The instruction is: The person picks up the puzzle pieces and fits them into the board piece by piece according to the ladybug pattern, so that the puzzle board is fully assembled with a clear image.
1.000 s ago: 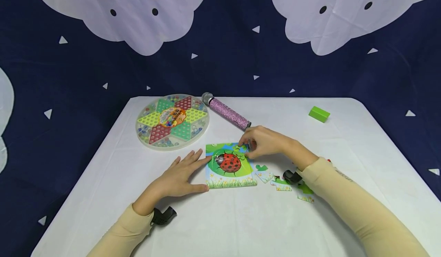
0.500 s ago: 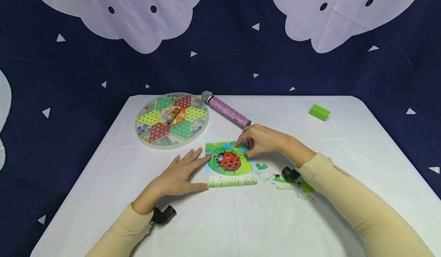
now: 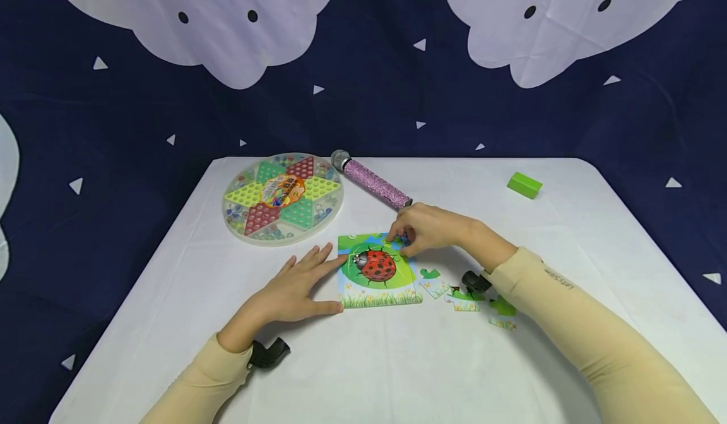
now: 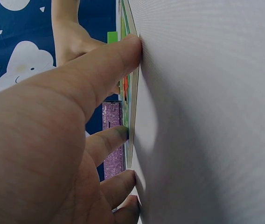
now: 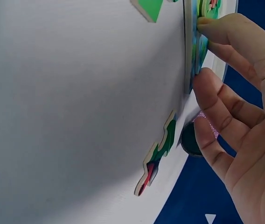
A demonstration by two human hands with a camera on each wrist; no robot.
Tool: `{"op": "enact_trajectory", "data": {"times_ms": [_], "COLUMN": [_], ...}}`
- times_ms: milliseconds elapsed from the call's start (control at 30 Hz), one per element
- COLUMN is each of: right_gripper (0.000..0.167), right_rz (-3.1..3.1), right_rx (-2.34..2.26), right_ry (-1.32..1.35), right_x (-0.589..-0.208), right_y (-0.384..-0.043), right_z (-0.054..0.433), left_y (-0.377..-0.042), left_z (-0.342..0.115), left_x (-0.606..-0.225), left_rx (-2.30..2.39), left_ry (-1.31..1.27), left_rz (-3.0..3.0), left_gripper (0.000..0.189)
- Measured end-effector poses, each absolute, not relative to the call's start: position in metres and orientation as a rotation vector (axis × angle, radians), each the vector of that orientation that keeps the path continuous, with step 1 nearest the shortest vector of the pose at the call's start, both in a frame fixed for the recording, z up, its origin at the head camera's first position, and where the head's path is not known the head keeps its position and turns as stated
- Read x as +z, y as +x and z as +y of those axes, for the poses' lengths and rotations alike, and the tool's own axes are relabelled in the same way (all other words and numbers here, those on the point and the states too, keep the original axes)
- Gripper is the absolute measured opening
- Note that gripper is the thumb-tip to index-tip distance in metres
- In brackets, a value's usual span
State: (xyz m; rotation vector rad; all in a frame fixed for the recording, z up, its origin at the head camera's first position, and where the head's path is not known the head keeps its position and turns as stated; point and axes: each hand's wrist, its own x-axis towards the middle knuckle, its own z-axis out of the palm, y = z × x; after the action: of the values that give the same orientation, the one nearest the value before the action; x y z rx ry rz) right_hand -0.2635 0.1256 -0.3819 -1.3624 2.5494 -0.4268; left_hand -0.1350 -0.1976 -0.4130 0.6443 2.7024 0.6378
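Observation:
A square jigsaw puzzle (image 3: 377, 288) with a ladybug picture lies in the middle of the table. My left hand (image 3: 292, 291) has its fingers spread; index finger and thumb touch the puzzle's left edge. At the upper right corner, my right hand (image 3: 434, 227) pinches a puzzle piece (image 5: 201, 51) between thumb and fingers. In the right wrist view that piece lies on or just over the board; its picture is mostly covered by the fingers. Several loose puzzle pieces (image 3: 466, 300) lie right of the board, partly under the right wrist. One piece (image 5: 156, 156) shows from the side in the right wrist view.
A round Chinese checkers board (image 3: 284, 200) with marbles sits at the back left. Beside it lies a pink glitter microphone (image 3: 375, 183), its end close to the right hand. A green block (image 3: 525, 185) is at the back right of the white table (image 3: 363, 373).
The right hand has crept slightly left and inward over the puzzle's upper right corner, still pinching the piece. The left hand stays at the left edge.

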Motion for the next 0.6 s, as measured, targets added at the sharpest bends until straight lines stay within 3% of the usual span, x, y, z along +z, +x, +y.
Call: {"op": "enact_trajectory", "data": {"times_ms": [600], "right_gripper": [0.033], "right_rz": [2.554], "right_rx": [-0.391], "right_ry": [-1.291], "right_x": [-0.3749], "right_y": [-0.2594], "right_z": [0.1238], "left_y": [-0.1346], "left_z": [-0.1965], "left_x": [-0.4113], "left_rx": [0.639], "left_ry": [0.64], "left_rz": [2.701], "left_gripper": [0.09]}}
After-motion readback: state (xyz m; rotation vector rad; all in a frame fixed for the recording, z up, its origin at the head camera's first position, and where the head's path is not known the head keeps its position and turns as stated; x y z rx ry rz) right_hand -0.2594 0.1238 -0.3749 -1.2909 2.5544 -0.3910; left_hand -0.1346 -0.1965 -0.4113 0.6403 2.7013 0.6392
